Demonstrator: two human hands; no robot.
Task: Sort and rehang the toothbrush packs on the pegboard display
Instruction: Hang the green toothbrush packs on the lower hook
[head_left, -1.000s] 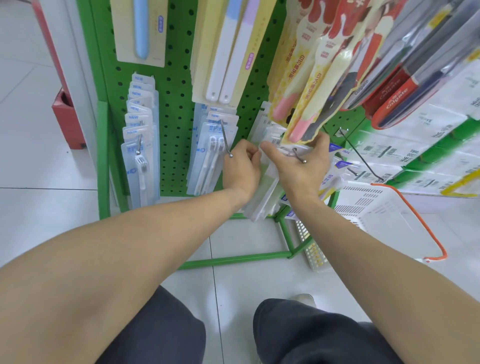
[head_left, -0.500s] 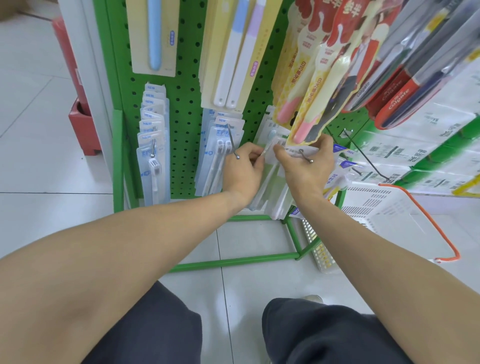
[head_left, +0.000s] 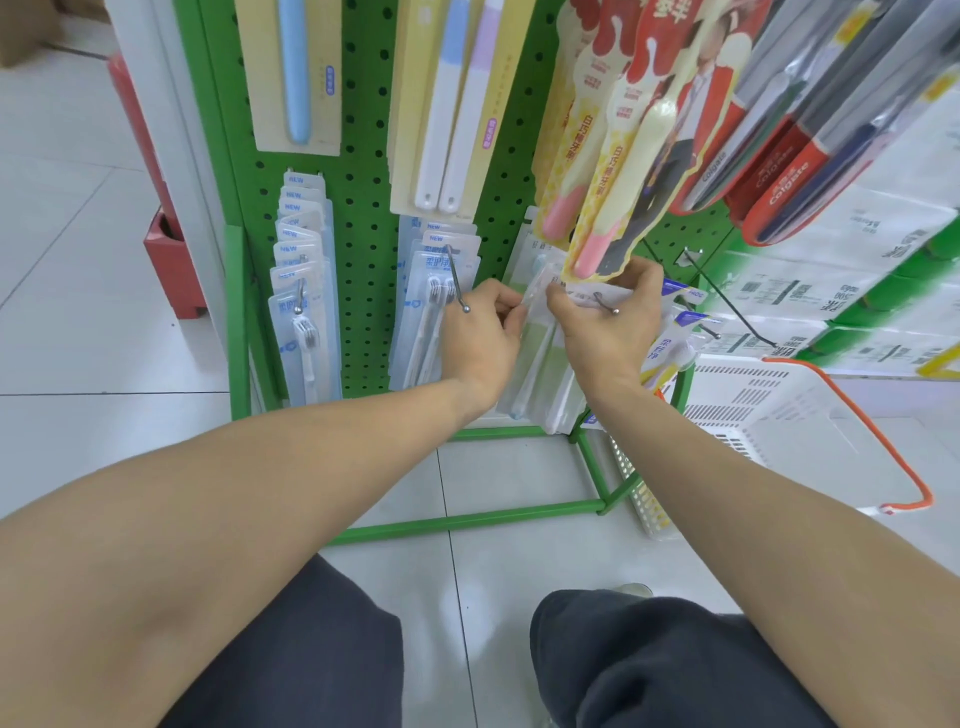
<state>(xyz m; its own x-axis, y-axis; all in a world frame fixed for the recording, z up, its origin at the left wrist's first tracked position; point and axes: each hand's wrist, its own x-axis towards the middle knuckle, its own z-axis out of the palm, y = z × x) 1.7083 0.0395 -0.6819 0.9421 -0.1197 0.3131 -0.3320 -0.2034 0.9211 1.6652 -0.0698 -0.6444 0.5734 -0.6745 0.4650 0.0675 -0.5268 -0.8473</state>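
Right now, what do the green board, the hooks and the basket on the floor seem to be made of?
Pegboard: probably painted metal, an even matte green sheet with punched holes.
Peg hook: bare steel by its look, a thin shiny wire with a ball tip.
Basket: moulded white plastic with slotted walls; the orange handle looks plastic or coated.

Left hand (head_left: 480, 338) fingers pinched, right hand (head_left: 605, 322) fingers curled
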